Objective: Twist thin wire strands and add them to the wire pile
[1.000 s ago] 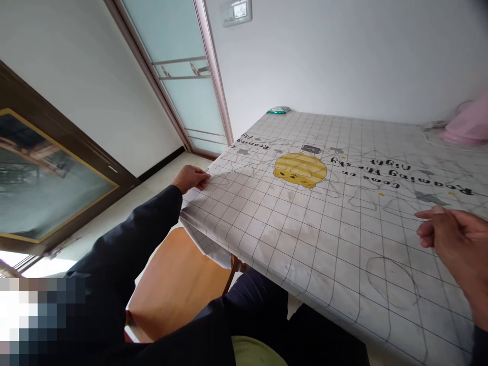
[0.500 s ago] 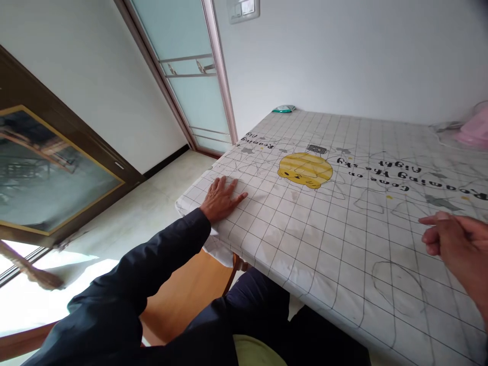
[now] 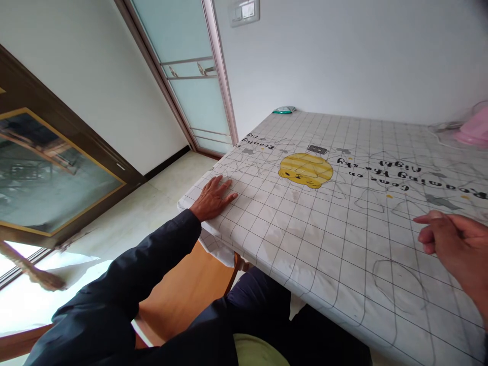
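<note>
My left hand (image 3: 213, 199) lies flat with fingers spread on the checked tablecloth (image 3: 274, 216), by the table's near left corner. Nothing is in it. Over the right side of the cloth is my right hand (image 3: 453, 241), its index finger pointing left, the thumb against it and the other fingers curled. No object shows in that hand; whether it touches the cloth I cannot tell. Between the hands, farther back, a yellow bear balloon (image 3: 306, 170) is printed on the cloth.
A green-edged packet (image 3: 284, 110) rests at the far left corner. A pink object (image 3: 473, 129) with a cable stands at the far right. A wooden chair (image 3: 186, 295) is tucked below the left edge. Behind are a glass door (image 3: 198, 101) and white wall.
My left hand has slid a little left, toward the table's edge, staying spread. My right hand has shifted slightly left with the same finger pose.
</note>
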A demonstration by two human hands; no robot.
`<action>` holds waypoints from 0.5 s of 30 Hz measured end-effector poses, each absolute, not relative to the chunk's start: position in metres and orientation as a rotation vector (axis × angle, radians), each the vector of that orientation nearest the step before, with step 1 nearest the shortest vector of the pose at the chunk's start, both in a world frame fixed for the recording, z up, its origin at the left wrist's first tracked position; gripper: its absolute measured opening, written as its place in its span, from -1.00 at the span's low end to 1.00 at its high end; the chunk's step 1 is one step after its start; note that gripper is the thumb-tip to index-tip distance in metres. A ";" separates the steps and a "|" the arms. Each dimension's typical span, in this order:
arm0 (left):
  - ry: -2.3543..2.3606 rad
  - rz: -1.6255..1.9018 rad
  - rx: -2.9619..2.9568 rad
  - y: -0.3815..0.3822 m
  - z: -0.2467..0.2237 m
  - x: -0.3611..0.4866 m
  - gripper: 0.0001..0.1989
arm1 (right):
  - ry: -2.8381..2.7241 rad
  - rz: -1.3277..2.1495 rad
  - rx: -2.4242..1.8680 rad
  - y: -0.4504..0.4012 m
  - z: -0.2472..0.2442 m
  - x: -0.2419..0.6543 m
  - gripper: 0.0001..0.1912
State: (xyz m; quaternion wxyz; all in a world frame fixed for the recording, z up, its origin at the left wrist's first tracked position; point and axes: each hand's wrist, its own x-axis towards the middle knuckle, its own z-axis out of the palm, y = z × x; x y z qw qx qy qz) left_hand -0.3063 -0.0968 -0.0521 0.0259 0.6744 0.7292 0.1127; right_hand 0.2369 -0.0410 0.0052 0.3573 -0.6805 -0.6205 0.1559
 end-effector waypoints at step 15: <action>1.326 0.490 2.718 -0.089 0.004 -0.139 -0.44 | -1.915 0.582 -1.859 -0.043 0.022 0.308 -0.76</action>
